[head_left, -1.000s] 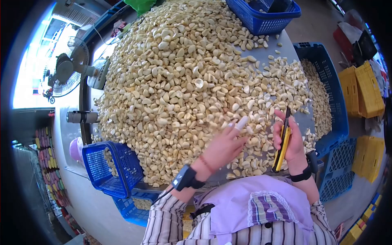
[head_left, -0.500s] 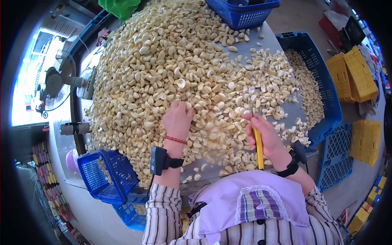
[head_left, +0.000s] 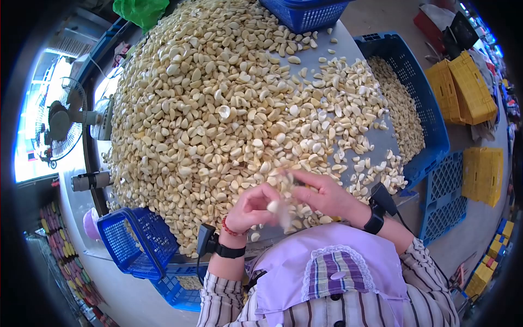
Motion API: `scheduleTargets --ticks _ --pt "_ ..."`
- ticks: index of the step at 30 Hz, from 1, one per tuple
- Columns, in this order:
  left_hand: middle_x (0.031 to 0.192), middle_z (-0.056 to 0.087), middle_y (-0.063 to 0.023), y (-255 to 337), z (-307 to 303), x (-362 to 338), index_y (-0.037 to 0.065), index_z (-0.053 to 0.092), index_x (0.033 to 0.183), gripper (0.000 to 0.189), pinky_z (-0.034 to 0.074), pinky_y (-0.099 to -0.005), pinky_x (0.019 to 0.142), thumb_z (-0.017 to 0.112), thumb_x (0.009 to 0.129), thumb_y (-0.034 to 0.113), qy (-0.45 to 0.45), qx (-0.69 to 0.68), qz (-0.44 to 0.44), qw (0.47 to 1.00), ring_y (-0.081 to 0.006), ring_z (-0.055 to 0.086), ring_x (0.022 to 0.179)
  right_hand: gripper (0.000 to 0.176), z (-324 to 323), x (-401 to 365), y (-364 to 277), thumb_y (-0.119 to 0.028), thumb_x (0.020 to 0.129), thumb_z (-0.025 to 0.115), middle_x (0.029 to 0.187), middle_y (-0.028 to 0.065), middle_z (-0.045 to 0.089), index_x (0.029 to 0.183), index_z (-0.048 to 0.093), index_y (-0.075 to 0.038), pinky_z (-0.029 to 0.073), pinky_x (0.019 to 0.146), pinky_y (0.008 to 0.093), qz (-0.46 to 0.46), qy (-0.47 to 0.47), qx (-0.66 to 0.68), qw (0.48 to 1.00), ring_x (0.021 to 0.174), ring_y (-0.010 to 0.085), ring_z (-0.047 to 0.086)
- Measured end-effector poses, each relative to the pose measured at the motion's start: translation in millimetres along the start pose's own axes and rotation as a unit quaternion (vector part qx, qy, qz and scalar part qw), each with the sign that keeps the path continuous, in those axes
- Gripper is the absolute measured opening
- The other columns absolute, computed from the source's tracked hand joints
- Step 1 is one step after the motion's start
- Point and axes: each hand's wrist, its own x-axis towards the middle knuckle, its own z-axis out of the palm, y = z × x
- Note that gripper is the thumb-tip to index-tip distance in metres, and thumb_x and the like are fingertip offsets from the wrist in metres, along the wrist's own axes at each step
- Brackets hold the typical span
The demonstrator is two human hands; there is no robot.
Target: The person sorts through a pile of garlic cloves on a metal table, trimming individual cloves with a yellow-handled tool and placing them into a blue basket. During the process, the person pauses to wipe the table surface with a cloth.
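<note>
Both of my hands are close together over the near edge of a large heap of pale, curved, nut-like pieces (head_left: 212,114). My left hand (head_left: 251,208) is closed, pinching a whitish piece (head_left: 274,207) between thumb and fingers. Facing it, my right hand (head_left: 326,196) has its fingers curled inward, and the fingertips are smeared by motion. The yellow-handled knife seen in that hand half a second earlier is hidden now. Between the hands is a pale blur whose exact shape I cannot make out.
A blue basket (head_left: 117,242) stands at the near left, and another blue basket (head_left: 308,20) at the far edge. At the right, a large blue crate (head_left: 436,136) holds more pieces. Yellow crates (head_left: 473,90) lie beyond it. A fan (head_left: 60,121) stands at the left.
My left hand has drawn back from the heap toward my body and right, now pinching a piece. My right hand has moved left to meet it. The yellow handle has gone out of sight.
</note>
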Motion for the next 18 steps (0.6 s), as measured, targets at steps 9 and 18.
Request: scheduleTargets --ticks 9,18 --pt "0.079 0.063 -0.0111 1 -45 72 0.002 0.064 0.085 0.025 0.049 -0.0338 0.06 0.068 0.081 0.027 0.32 0.647 0.048 0.69 -0.0237 0.061 0.068 0.046 -7 2 9 -0.018 0.095 0.048 0.071 -0.0021 0.049 0.139 0.041 -0.008 0.038 0.049 0.0168 0.047 0.089 0.12 0.988 0.051 0.0029 0.042" --pt "0.068 0.059 0.0021 7 -25 57 0.0 0.066 0.091 0.01 0.035 -0.0162 0.047 0.061 0.085 0.007 0.304 0.186 0.0 0.934 -0.003 0.048 0.055 0.05 -19 -12 14 -0.025 0.093 0.054 0.086 0.0028 0.059 0.138 0.04 -0.007 0.043 0.053 0.0201 0.015 0.117 0.092 0.989 0.055 0.0044 0.049"
